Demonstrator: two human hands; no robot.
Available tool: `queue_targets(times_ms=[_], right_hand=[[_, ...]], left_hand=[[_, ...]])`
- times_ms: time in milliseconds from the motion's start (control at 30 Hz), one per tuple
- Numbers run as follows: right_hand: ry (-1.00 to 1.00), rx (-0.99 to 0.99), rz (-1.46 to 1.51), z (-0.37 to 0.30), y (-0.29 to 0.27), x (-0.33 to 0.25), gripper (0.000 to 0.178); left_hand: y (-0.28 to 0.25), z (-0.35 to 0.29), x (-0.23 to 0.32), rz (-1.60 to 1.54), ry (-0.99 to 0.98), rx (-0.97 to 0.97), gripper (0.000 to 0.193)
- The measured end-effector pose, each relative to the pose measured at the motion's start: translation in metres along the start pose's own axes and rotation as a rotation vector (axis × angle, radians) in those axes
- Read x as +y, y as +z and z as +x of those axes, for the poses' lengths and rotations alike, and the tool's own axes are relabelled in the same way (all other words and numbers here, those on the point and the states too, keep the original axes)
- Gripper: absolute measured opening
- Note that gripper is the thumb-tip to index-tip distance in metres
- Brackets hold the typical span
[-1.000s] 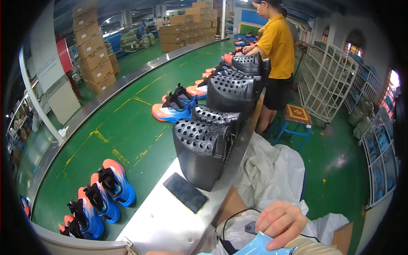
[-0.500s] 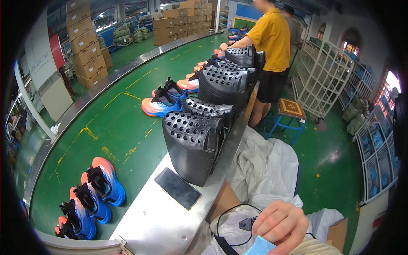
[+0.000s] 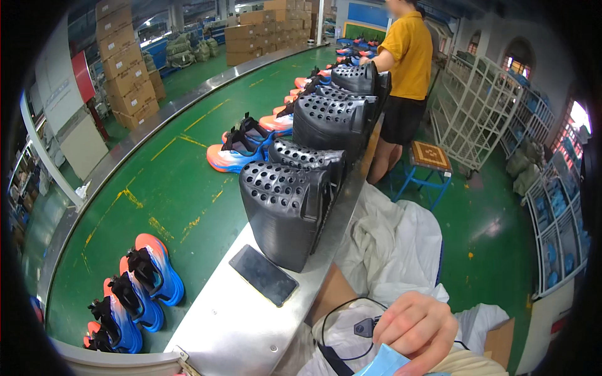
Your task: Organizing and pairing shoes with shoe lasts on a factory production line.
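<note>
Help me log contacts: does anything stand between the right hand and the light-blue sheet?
Nothing visible does: the right hand grips the light-blue sheet directly. The small dark tag lies left of the hand, not between; the picture's edge cuts off the sheet.

Just left of my right fingers (image 3: 399, 323), a looped black cord (image 3: 322, 332) lies across my way to the metal worktop (image 3: 229, 332). I could pass over its near strip; a smartphone (image 3: 263, 276), then tall black perforated containers (image 3: 276, 222), block farther along. On the green conveyor belt (image 3: 163, 194), a broad lane separates near sneakers (image 3: 168, 279) from far ones.
</note>
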State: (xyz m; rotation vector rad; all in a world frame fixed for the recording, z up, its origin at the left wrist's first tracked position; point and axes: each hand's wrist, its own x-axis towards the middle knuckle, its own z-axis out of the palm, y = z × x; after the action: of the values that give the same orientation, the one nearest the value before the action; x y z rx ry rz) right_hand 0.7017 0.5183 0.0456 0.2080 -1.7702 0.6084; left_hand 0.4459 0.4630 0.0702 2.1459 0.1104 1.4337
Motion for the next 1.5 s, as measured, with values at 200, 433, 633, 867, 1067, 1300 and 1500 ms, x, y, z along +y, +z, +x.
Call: queue_targets(times_ms=[200,433,633,867,1067,1300,1500], right_hand=[[-0.014,-0.041,0.028,-0.001,-0.006,0.006,0.009],[0.016,0.026,-0.036,-0.012,-0.005,0.004,0.013],[0.287,0.191,-0.046,-0.044,0.006,0.005,0.011],[0.985,0.307,-0.404,-0.089,0.028,0.073,0.020],[1.102,0.292,-0.448,-0.135,0.043,0.126,0.017],[0.939,0.337,-0.589,-0.177,0.049,0.156,0.013],[0.888,0.306,-0.685,-0.194,0.050,0.164,0.018]], left_hand=[[-0.004,0.005,0.001,0.001,-0.034,-0.025,0.011],[-0.013,0.006,-0.009,-0.005,-0.063,-0.122,0.009],[-0.005,-0.008,-0.015,0.088,-0.301,-0.005,0.024],[-0.043,-0.044,-0.117,0.113,-1.037,0.241,0.024],[-0.055,-0.109,-0.206,0.141,-1.119,0.229,0.026],[-0.046,-0.125,-0.237,0.389,-1.133,0.147,0.028],[-0.058,-0.135,-0.237,0.255,-1.199,0.365,0.033]])
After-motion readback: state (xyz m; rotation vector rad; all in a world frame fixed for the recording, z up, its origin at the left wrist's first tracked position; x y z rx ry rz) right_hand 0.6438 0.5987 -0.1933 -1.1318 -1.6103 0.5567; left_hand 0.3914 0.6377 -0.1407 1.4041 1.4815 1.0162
